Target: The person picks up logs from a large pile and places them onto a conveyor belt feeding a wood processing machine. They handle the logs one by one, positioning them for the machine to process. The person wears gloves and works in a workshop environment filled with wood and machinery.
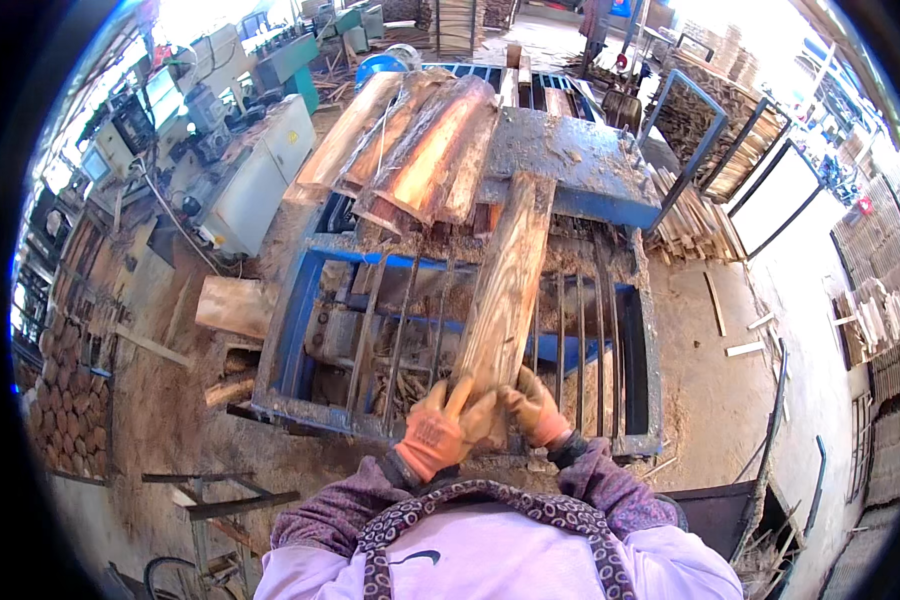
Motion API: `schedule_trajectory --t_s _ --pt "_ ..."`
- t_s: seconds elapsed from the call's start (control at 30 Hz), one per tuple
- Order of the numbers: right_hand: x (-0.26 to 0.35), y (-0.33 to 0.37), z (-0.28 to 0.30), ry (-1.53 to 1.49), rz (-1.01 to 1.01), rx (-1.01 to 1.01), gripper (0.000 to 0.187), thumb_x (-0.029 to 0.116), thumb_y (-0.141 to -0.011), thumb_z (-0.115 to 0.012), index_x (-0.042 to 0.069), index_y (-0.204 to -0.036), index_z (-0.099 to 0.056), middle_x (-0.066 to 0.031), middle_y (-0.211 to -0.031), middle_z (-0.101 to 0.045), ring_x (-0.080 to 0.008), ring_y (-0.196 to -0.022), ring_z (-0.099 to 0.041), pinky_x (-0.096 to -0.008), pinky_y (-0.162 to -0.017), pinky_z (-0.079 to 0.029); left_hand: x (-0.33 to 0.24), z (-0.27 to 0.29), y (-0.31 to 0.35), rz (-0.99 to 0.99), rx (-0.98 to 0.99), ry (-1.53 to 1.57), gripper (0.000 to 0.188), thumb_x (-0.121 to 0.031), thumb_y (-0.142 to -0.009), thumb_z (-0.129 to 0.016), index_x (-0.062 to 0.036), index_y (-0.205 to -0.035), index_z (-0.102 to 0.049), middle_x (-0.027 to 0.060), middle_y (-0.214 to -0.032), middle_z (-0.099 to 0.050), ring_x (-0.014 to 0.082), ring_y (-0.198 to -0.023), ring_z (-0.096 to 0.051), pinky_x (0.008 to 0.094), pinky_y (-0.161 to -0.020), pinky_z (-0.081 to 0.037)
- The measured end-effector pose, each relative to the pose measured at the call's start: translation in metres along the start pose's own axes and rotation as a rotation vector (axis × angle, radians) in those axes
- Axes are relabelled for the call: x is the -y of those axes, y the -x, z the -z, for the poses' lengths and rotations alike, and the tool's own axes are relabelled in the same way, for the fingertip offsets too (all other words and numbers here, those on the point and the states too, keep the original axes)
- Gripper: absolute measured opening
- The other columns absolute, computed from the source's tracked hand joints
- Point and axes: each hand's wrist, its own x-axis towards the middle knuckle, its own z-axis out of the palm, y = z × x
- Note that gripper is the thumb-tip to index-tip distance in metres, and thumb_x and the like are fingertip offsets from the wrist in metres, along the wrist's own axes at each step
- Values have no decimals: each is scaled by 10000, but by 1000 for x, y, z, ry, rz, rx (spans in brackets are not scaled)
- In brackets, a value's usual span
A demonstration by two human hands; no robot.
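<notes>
A long wooden plank (503,290) with bark-brown grain lies lengthwise in front of me, its far end on the blue machine's table. My left hand (440,432), in an orange work glove, holds the plank's near end, fingers over its left side. On the opposite edge my right hand (537,408), gloved the same way, grips the near end with the thumb side toward the wood. Under the plank run the dark metal bars (398,330) of a blue frame (288,340). The undersides of both hands are hidden.
Several split log slabs (420,150) are piled at the far left of the frame, beside a blue metal plate (570,160). A pale cabinet (265,170) stands left. A wood block (235,306) lies near the frame's left side; stacked boards (700,220) stand right.
</notes>
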Motion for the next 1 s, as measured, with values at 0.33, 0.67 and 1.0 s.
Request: schedule_trajectory --t_s 0.33,0.67,1.0 --pt "1 -7 7 120 -184 -65 445 216 -1012 -635 -69 -1347 -566 -115 -1209 -694 -186 -1075 -630 -322 -960 -504 -25 -5 3 136 110 -78 631 -283 -793 -762 -247 -1405 -614 205 -1510 -483 395 -984 -652 500 -820 -560" --pt "19 -64 43 642 122 -277 681 268 -890 -714 -91 -1424 -490 -267 -1365 -615 -342 -1288 -590 -400 -1081 -467 20 -36 -53 46 311 -107 614 -205 -755 -754 -213 -1359 -648 217 -1553 -449 386 -968 -662 483 -815 -568" --pt "101 -217 -26 139 23 37 448 370 -991 -661 -12 -1224 -645 -60 -1047 -703 -171 -915 -659 -334 -830 -537 120 70 -167 -14 -289 -302 470 -313 -802 -729 -180 -1250 -683 126 -1331 -625 342 -1102 -639 522 -1024 -433"
